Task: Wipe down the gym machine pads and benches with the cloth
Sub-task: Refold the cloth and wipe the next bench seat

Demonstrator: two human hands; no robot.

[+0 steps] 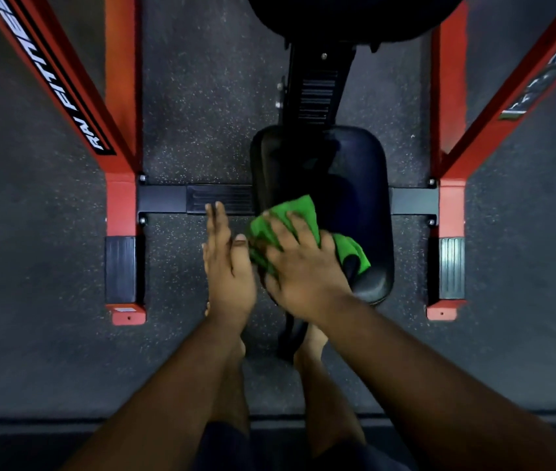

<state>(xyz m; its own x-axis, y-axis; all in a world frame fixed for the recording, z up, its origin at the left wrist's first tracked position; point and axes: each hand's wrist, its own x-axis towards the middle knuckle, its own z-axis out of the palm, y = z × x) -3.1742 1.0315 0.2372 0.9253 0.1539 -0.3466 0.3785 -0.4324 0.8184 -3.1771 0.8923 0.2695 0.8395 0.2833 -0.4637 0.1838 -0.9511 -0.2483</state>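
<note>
Both forearms reach in from the bottom of the view toward the seat pad point(354, 185), the landmark for all else; the right hand point(300, 266) lies on the near left part of that pad, fingers spread and bent over the green cloth point(290, 219), pressing it to the vinyl, though whether it truly grips the cloth cannot be told; the left hand point(229, 260) hangs just left of the pad, fingers straight and together, holding nothing; the step in hand looks like wiping the seat itself, with most of its far and right surface apparently not yet covered; the next move likely calls for sweeping the cloth away and rightward, keeping it flat as it nears the rounded edges; beyond the pad rises a black post point(317, 86) toward a larger upper pad point(337, 15), so far-side room is tight; the black crossbar point(167, 198) and red frame point(120, 198) stand well apart on both sides, leaving open speckled floor point(201, 113).
</note>
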